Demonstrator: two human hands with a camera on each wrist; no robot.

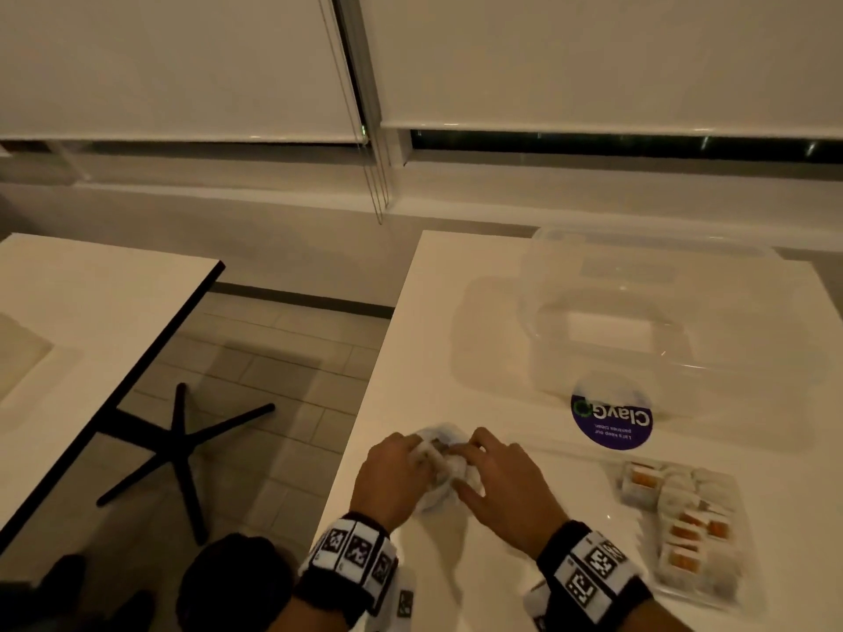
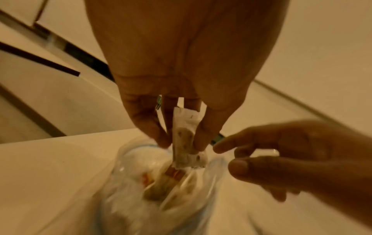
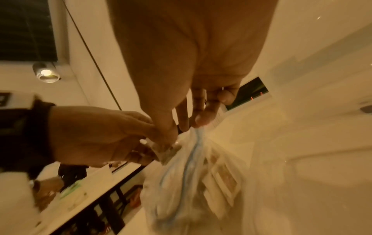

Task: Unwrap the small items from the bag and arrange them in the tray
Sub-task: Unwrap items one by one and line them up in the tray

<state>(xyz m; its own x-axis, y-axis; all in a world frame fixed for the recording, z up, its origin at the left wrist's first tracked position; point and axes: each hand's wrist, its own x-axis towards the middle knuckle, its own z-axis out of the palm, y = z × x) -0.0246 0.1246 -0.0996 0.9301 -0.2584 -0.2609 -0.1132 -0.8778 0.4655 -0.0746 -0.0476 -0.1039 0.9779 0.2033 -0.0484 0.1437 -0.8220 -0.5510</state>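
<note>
A clear zip bag [image 1: 456, 476] of small wrapped packets lies near the front-left edge of the white table, between both hands. My left hand [image 1: 410, 458] pinches one white-wrapped packet [image 2: 184, 132] between thumb and fingers, just above the bag's mouth [image 2: 153, 198]. My right hand [image 1: 483, 458] pinches the bag's blue-striped rim [image 3: 196, 135] with its fingertips [image 3: 201, 120]. More packets show through the bag [image 3: 221, 178]. To the right, a clear tray [image 1: 748, 581] holds several wrapped packets [image 1: 684, 531] in rows.
A large clear lidded container [image 1: 638, 321] stands at the back of the table, with a round purple sticker [image 1: 611, 419] in front of it. The table's left edge [image 1: 365, 426] runs beside my left hand. A second table [image 1: 91, 312] and a black chair base [image 1: 182, 449] lie left.
</note>
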